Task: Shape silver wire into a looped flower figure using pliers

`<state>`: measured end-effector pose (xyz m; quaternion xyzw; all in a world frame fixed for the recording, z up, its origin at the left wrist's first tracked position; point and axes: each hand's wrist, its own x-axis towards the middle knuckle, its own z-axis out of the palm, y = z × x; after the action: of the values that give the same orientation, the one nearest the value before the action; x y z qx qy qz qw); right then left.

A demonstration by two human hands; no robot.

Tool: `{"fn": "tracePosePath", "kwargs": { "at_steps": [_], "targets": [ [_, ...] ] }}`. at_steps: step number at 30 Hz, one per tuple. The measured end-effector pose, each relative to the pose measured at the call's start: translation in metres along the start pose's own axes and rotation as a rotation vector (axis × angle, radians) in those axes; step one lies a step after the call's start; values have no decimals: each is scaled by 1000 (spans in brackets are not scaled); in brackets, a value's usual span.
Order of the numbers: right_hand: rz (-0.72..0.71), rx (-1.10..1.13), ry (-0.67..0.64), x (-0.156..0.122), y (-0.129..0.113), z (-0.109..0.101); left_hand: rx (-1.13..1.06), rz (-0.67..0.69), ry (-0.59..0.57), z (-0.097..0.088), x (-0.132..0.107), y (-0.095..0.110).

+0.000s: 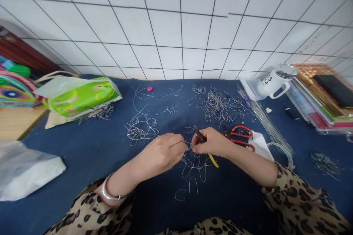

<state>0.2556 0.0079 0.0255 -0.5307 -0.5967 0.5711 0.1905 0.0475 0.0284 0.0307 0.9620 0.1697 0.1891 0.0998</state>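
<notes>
My left hand [162, 152] is closed, its fingertips pinched on the edge of a looped wire frame [194, 167]. Facing it, my right hand [216, 142] is wrapped round small pliers [213, 161]; their dark end points up and away, and a yellow handle sticks out below the palm. The right fingertips also meet the wire, but the exact contact is hidden. Petal-like loops of the frame hang toward me under both hands. Two loose bent wire pieces [193, 184] lie nearer me. A finished-looking flower-shaped wire frame [141, 129] rests beyond my left wrist.
Red-handled scissors [242, 132] lie by my right forearm. Behind them are a tangled wire pile [217, 105] and long straight wires [266, 125]. A white mug [277, 82] and stacked books [311, 106] stand right. At left are a green tissue pack [79, 97] and white bag [30, 170].
</notes>
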Motion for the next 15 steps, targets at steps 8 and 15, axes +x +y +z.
{"fn": "tracePosePath", "kwargs": {
  "at_steps": [8,15],
  "targets": [
    [-56,-201,134,-8,-7,3,36,-15,48,7,0,3],
    [-48,-217,174,-7,-5,5,140,17,17,10,1,5]
  ]
}}
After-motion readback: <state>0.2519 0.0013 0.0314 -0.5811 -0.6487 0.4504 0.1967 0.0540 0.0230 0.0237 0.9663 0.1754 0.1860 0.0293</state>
